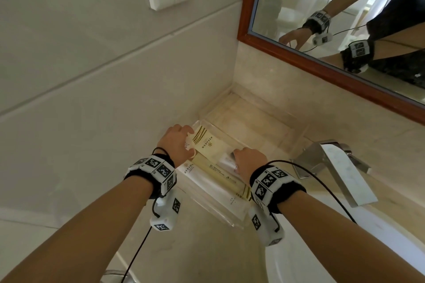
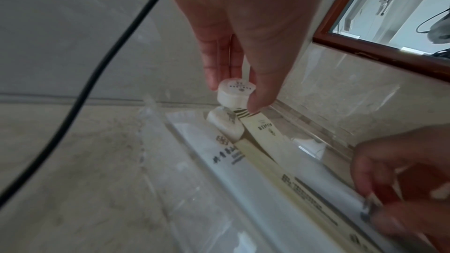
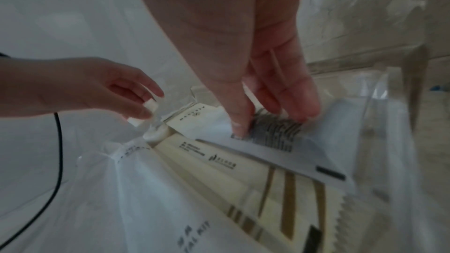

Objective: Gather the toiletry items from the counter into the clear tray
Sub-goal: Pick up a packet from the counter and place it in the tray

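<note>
- beige marble counter (image 1: pixel 202 257) meets grey wall tiles; the clear tray (image 1: pixel 220 216) sits in the corner beside a chrome faucet (image 1: pixel 338 163), under a wood-framed mirror (image 1: pixel 322 62).
- the tray holds long cream sachets (image 1: pixel 220 172) with gold stripes and a white packet (image 1: pixel 202 181).
- only my left wrist view shows the small round white soap (image 2: pixel 235 93) with its printed top, a second one (image 2: pixel 225 124) lying below it.
- my left hand (image 1: pixel 177 142) pinches that soap above the tray's far end.
- my right hand (image 1: pixel 249 159) pinches a white barcoded sachet (image 3: pixel 275 138), fingers pointing down into the tray.
</note>
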`<state>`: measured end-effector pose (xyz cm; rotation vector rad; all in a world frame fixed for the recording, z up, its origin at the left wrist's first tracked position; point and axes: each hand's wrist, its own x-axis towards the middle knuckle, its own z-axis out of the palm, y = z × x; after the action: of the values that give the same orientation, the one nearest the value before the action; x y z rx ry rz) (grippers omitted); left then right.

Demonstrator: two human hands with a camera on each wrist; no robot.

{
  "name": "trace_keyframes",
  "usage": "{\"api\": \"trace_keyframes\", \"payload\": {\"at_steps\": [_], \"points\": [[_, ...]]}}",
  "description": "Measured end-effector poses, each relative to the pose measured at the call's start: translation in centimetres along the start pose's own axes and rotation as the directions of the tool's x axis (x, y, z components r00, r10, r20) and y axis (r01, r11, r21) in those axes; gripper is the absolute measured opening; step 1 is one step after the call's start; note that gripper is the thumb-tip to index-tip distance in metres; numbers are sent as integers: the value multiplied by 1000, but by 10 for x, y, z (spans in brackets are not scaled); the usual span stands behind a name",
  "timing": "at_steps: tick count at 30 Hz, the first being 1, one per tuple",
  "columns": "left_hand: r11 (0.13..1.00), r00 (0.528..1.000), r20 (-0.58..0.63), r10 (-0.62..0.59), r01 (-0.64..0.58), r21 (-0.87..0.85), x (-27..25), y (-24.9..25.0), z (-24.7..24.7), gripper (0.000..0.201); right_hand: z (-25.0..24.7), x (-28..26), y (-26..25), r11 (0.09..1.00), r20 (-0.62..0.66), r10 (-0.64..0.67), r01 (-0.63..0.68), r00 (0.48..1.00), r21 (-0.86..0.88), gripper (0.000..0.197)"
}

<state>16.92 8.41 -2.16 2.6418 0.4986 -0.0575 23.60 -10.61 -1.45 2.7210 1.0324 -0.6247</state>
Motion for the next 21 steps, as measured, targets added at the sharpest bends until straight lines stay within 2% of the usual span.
{"api": "trace_keyframes", "payload": {"at_steps": [7, 12, 16, 21], "points": [[1000, 1000, 24, -11, 11, 13, -3, -1, 6, 47, 4, -1, -1, 997, 48, 47, -49, 998, 55, 33], [1000, 999, 32, -17, 17, 10, -2, 2, 3, 49, -9, -2, -4, 999, 107, 31, -27, 994, -38, 28], [998, 992, 111, 60, -60, 0, -7, 12, 9, 51, -16, -5, -6, 994, 115, 55, -44, 992, -97, 26], [997, 983, 171, 75, -73, -17, -13, 15, 25, 48, -18, -7, -6, 994, 128, 39, -25, 991, -109, 29]]}}
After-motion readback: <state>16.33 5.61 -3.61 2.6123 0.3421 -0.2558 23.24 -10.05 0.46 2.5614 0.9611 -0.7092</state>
